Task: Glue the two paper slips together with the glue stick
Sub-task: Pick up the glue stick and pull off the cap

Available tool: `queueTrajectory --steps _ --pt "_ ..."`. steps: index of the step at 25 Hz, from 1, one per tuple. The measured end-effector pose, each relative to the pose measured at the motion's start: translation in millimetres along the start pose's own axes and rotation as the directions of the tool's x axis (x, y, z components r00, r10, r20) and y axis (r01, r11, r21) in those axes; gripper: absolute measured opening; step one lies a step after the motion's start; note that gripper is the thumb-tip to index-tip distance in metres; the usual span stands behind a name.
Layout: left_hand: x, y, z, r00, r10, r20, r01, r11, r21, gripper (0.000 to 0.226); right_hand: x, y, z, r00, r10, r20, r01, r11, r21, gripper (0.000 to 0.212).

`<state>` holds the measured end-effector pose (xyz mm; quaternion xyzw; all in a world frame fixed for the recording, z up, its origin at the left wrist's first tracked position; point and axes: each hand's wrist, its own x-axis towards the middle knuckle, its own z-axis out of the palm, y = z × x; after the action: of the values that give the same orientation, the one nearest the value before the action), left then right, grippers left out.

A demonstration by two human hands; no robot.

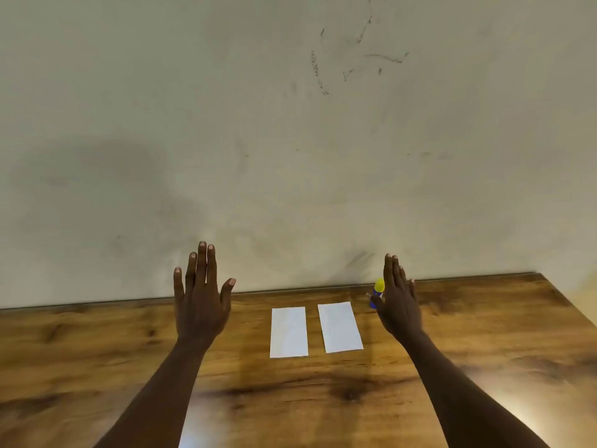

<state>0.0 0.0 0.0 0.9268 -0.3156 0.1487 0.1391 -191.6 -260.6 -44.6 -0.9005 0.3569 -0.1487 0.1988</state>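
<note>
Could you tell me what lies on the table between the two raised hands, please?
In the head view, two white paper slips lie side by side, apart, between the left hand and the right hand. The glue stick stands upright beside the right hand.

Dim, warm light; big soft shadow on the wall [97, 176], glare patches on the tabletop [523, 412] up close, slightly soft overall, edges bowed.

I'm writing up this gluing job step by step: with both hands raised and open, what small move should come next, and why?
Probably close the right hand around the upright blue glue stick with the yellow cap. That hand is open right beside it, the two white paper slips lie apart and untouched on the wooden table, and the left hand is empty.
</note>
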Motion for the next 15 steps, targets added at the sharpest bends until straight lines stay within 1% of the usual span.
queueTrajectory --steps 2,3,6,8,10,11,15 --pt "2 -3 4 0.999 -0.028 -0.022 0.028 1.000 0.000 0.072 6 2 3 0.998 0.063 0.013 -0.064 0.994 0.087 0.079" --pt "2 -5 8 0.998 -0.025 -0.052 0.026 1.000 0.015 0.072 8 4 6 0.996 0.087 0.021 -0.089 0.991 0.100 0.075" --pt "1 -10 19 0.998 -0.018 -0.063 0.019 1.000 0.024 0.072 12 10 16 0.993 0.114 0.023 -0.116 0.987 0.112 0.060" --pt "2 -9 19 0.999 -0.010 -0.041 0.011 1.000 0.022 0.071 15 12 18 0.994 0.111 -0.003 -0.110 0.984 0.143 0.041" --pt "1 -9 21 0.999 -0.008 -0.053 0.010 1.000 0.029 0.071 17 14 18 0.994 0.109 -0.030 -0.103 0.982 0.155 0.018" --pt "2 -9 20 0.998 -0.007 -0.055 0.008 1.000 0.021 0.071 17 14 16 0.994 0.105 -0.038 -0.098 0.984 0.151 0.014" --pt "8 -7 11 0.996 0.001 -0.089 -0.002 1.000 -0.010 0.071 18 4 4 0.996 0.067 -0.055 -0.059 0.990 0.131 0.016"
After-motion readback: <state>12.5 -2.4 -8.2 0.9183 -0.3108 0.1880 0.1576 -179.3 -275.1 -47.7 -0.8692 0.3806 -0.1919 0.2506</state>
